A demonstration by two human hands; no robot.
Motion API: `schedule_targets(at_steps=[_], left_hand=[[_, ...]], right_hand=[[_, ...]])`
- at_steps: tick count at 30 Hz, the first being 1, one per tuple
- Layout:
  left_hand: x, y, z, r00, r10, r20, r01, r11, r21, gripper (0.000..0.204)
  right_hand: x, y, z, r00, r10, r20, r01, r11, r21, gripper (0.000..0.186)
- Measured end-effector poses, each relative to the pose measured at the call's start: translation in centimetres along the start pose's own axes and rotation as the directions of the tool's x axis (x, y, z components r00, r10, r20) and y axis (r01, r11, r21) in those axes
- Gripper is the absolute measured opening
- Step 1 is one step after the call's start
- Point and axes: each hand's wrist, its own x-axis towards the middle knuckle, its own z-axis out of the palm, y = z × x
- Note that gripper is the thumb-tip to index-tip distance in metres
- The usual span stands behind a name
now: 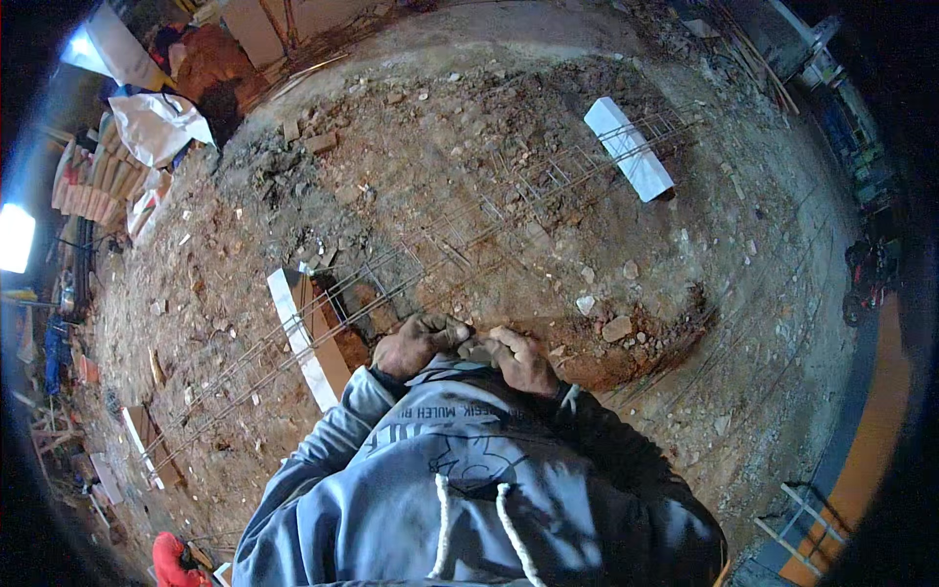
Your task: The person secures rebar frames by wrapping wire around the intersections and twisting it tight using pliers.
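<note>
In front of my waist, close to the hem of my grey hoodie (469, 391), both hands are held near each other. My left hand (416, 347) is closed, its thumb and fingers pinched together. A small gap away, my right hand (525, 360) is closed in a similar pinch. Whatever sits between their fingertips is too small and dark to make out. Beyond them a long cage of thin steel bars (556, 178) runs diagonally over the ground. It crosses a white-topped block (301, 338) at my left and another white block (628, 149) at the far right.
A third white-topped block (144, 445) lies under the bars at the left. Stones and a brick piece (321, 143) are strewn over rough soil. Stacked sacks (98, 181) stand far left, by a lamp (17, 238). An orange strip (866, 421) curves along the right.
</note>
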Motion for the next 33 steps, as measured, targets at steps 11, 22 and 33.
schedule_targets(at_steps=[11, 22, 33], left_hand=[[-3.9, -5.8, -9.3, 0.922, 0.353, -0.159, -0.246, 0.851, 0.463, 0.019], [-5.6, -0.3, -15.6, 0.999, 0.028, -0.044, -0.043, 0.927, -0.373, 0.014], [-2.3, -1.3, -19.3, 0.995, 0.019, 0.098, -0.030, 0.993, 0.112, 0.021]], right_hand=[[3.2, -2.8, 7.3, 0.997, -0.050, 0.056, 0.056, 0.992, -0.115, 0.013], [8.2, -6.4, 12.5, 0.995, 0.095, -0.005, -0.095, 0.985, -0.144, 0.017], [6.6, -7.2, 13.4, 0.911, 0.412, -0.018, -0.409, 0.908, 0.089, 0.020]])
